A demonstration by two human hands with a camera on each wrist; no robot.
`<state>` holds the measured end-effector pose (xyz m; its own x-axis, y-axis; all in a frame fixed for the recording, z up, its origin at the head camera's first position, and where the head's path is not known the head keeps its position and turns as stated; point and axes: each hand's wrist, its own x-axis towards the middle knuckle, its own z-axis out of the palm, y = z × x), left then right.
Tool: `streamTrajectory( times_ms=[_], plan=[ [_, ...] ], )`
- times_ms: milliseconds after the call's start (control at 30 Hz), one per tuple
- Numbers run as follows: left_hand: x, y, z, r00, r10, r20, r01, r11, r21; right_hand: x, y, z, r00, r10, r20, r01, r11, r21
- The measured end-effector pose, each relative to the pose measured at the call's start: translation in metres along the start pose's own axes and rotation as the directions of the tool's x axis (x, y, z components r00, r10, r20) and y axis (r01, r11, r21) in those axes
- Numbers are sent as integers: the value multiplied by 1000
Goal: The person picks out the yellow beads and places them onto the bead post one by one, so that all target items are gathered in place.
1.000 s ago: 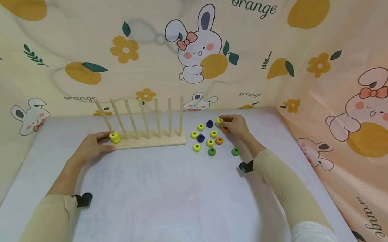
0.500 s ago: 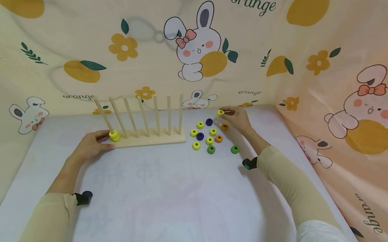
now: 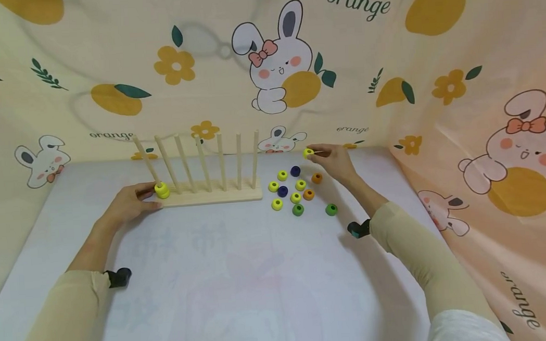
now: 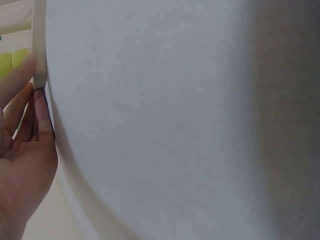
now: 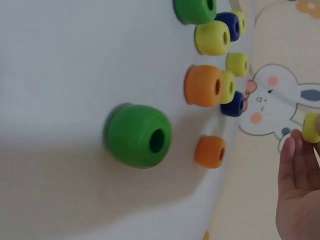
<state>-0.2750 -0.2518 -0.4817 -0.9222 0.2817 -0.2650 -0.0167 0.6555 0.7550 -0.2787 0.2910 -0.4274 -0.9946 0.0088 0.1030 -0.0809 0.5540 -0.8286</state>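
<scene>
A wooden peg rack [image 3: 211, 196] with a row of upright pegs stands on the table at the left. Two yellow beads [image 3: 162, 191] sit stacked on its leftmost peg. My left hand [image 3: 129, 204] holds the left end of the rack's base, thumb and fingers around it; in the left wrist view the hand [image 4: 30, 155] shows at the base's corner. Raised off the table at the back right, my right hand [image 3: 335, 161] pinches a yellow bead [image 3: 308, 152] between thumb and fingertips. That bead [image 5: 311, 128] shows at the right edge of the right wrist view.
Several loose yellow beads [image 3: 301, 185], two dark blue beads [image 3: 282, 192], two orange beads [image 3: 309, 195] and two green beads [image 3: 298, 209] lie right of the rack. A patterned cloth [image 3: 222, 106] hangs behind and beside the white table [image 3: 242, 276].
My right hand has lifted the yellow bead up and back, away from the loose beads, uncovering an orange bead. The left hand and the rack have stayed put.
</scene>
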Motion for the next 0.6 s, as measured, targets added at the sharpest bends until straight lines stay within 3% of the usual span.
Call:
streamTrajectory(
  times_ms=[600],
  plan=[
    [-2,1,0,1000,-5,2,5,1000,-11,1,-59,6,989,-131,75,127,990,57]
  ],
)
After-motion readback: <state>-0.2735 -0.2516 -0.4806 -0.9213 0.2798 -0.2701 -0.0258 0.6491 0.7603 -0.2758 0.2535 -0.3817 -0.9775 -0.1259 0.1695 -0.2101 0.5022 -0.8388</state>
